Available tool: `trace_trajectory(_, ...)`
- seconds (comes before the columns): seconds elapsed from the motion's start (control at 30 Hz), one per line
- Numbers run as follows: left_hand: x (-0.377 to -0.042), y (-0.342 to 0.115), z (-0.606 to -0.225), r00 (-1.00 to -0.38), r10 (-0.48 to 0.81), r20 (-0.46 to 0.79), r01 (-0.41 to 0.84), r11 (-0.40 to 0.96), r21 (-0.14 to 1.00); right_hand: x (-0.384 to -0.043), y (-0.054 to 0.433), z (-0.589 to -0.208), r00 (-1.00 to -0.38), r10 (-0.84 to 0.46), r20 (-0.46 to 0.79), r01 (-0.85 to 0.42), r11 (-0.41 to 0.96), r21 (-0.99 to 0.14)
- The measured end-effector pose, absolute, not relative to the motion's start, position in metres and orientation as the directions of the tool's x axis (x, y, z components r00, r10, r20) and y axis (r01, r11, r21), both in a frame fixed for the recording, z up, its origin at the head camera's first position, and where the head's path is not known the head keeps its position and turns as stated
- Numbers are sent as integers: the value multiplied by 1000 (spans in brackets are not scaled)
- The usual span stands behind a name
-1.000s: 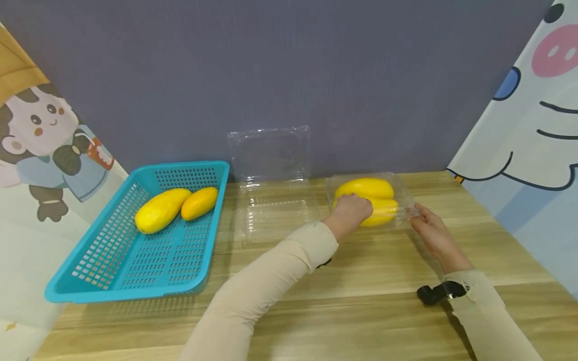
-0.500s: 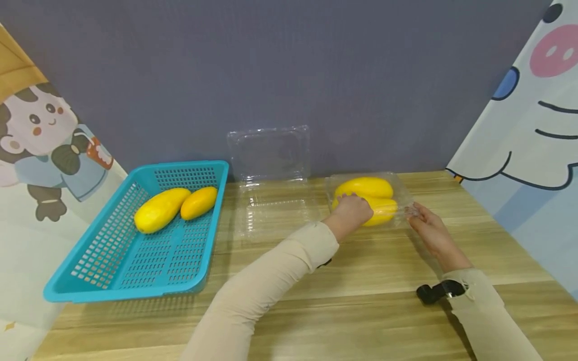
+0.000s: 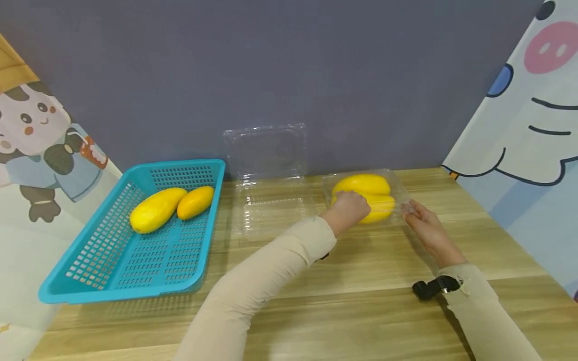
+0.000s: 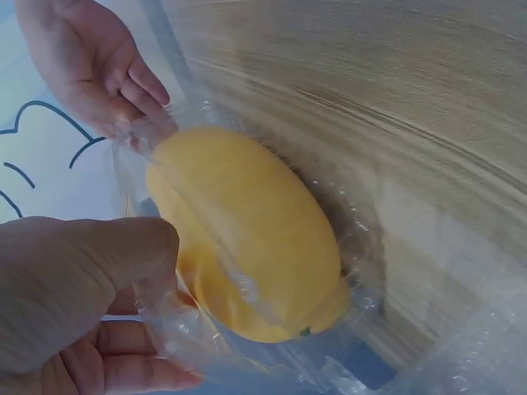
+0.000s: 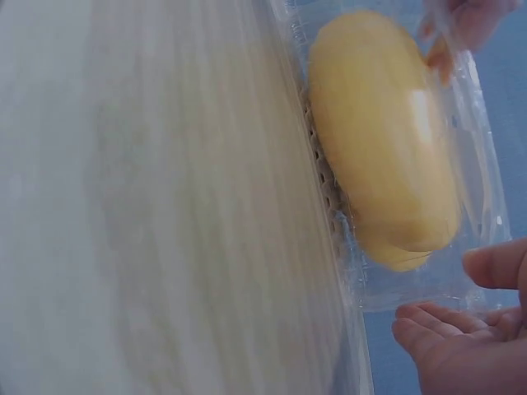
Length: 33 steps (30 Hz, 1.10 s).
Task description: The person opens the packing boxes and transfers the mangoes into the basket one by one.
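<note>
Two yellow mangoes lie side by side, one at the back (image 3: 361,183) and one in front (image 3: 381,210), in a clear plastic clamshell box (image 3: 401,188) on the right of the table. Clear plastic with glints covers them. My left hand (image 3: 348,210) comes across over the front mango in the head view; in the left wrist view its thumb and fingers (image 4: 107,255) pinch the box's thin plastic edge. My right hand (image 3: 429,230) grips the box's right end between thumb and fingers, as the right wrist view also shows beside the mango (image 5: 383,132).
A second clamshell box (image 3: 266,155) stands open, lid raised against the grey wall (image 3: 271,65). At left, a blue slotted basket (image 3: 131,297) holds a larger mango (image 3: 158,210) and a smaller mango (image 3: 195,202). The wooden table (image 3: 352,311) meets printed panels on both sides.
The whole head view has shifted slightly left. Both hands stay at the box with the two mangoes, and the basket and second box keep their places.
</note>
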State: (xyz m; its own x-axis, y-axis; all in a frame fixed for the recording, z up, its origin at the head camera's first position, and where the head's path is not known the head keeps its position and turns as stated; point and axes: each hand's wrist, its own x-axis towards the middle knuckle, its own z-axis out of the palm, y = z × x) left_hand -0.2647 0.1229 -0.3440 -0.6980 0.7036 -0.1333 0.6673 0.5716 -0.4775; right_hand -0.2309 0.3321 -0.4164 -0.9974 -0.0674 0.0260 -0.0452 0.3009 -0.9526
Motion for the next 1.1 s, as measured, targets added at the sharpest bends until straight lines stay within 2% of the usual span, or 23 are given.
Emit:
trace_trajectory(0.8, -275, 115, -343, -643, 762, -77, 711, 556, -431, -231, 331, -414, -999, -35, -6, -5, 299, -954)
trace_trajectory(1.1, -276, 112, -334, -655, 750, -87, 725, 592, -351, -232, 329, -414, -1000, -24, -10, 3, 287, -958)
